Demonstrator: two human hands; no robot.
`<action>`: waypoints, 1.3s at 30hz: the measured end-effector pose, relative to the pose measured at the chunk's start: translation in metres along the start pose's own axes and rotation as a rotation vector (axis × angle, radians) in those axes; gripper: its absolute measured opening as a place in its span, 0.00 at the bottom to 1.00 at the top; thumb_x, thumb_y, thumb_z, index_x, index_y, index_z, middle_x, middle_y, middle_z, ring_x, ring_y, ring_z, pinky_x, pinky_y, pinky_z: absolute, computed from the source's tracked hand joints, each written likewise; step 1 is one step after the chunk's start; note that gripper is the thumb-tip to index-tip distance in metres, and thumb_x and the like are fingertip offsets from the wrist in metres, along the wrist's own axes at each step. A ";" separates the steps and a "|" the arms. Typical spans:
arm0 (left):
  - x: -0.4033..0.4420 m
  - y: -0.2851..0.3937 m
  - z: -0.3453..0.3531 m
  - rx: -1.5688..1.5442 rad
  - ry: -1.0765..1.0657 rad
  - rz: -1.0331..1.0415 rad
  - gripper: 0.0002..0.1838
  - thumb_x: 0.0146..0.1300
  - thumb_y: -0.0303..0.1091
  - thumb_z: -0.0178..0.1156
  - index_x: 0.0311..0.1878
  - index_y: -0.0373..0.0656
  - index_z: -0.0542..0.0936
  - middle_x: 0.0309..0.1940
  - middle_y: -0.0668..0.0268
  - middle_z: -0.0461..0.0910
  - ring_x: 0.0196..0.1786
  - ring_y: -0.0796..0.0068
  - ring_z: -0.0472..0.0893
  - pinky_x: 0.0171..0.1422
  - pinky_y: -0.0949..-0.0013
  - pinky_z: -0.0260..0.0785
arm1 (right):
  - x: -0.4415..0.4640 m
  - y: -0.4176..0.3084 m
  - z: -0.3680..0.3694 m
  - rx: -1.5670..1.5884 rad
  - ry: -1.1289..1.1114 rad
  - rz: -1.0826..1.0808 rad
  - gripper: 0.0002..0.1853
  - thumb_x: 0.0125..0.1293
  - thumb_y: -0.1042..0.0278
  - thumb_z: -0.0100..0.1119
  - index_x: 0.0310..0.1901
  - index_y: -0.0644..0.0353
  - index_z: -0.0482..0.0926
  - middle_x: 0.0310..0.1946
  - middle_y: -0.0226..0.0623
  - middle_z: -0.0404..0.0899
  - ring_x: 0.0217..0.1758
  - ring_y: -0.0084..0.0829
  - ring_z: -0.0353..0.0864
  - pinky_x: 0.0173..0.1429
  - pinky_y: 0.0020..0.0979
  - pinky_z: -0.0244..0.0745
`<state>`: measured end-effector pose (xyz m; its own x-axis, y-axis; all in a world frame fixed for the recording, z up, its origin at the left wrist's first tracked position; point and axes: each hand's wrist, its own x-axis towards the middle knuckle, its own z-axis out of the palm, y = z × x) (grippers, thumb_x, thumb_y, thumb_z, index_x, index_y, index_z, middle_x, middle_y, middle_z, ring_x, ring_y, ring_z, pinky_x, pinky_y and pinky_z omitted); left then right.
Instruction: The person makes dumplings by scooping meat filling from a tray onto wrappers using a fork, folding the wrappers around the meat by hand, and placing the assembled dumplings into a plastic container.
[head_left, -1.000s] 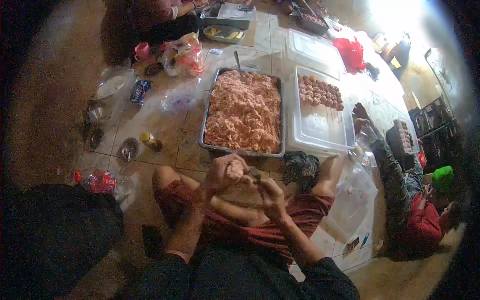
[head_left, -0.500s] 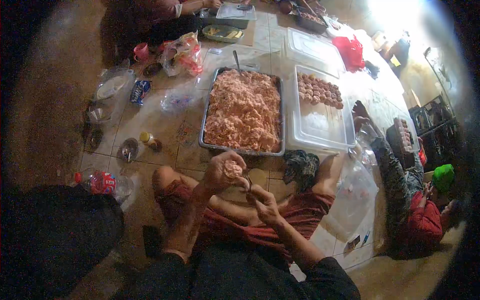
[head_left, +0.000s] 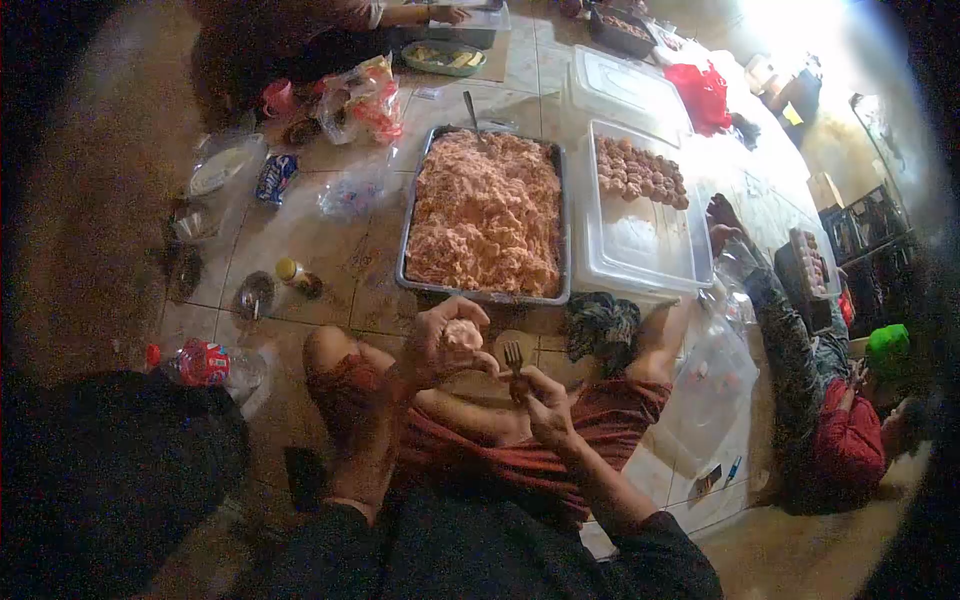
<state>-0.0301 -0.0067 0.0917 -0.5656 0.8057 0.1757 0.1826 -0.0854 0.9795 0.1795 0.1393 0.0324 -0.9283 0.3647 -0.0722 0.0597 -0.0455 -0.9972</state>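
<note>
In my left hand (head_left: pixel 432 345) sits a pale lump of meat mixture (head_left: pixel 461 336), with the fingers and thumb curled around it. My right hand (head_left: pixel 545 400) grips a fork (head_left: pixel 514 358) near the handle, tines pointing up, just right of the lump and apart from it. Right in front of both hands is a large rectangular tray (head_left: pixel 402 240) heaped with pinkish ground meat mixture (head_left: pixel 485 215). A second utensil (head_left: pixel 470 112) stands in the mixture at the far edge.
A clear plastic container (head_left: pixel 640 265) to the right holds rows of meat pieces (head_left: pixel 640 170); its lid (head_left: pixel 630 90) lies behind. A jar (head_left: pixel 290 272) and a bottle (head_left: pixel 205 362) are at the left. Another person (head_left: pixel 850 430) sits right; a co-worker's hand (head_left: pixel 450 14) shows at the top.
The fork has moved away from my left hand, to the right, and now points upward. The lump in my left hand looks smoother and more rounded.
</note>
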 end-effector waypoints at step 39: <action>0.010 -0.020 0.025 0.004 0.126 0.154 0.17 0.57 0.39 0.78 0.36 0.41 0.80 0.29 0.68 0.82 0.33 0.80 0.80 0.39 0.68 0.74 | 0.011 -0.112 0.011 -0.586 0.156 -0.281 0.04 0.73 0.76 0.60 0.45 0.65 0.78 0.34 0.39 0.82 0.38 0.23 0.81 0.44 0.29 0.77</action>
<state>-0.0193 0.0171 0.0715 -0.6271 0.7034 0.3346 0.2777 -0.1995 0.9397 0.1588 0.1380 0.1435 -0.8763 0.4210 0.2340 0.0533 0.5676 -0.8216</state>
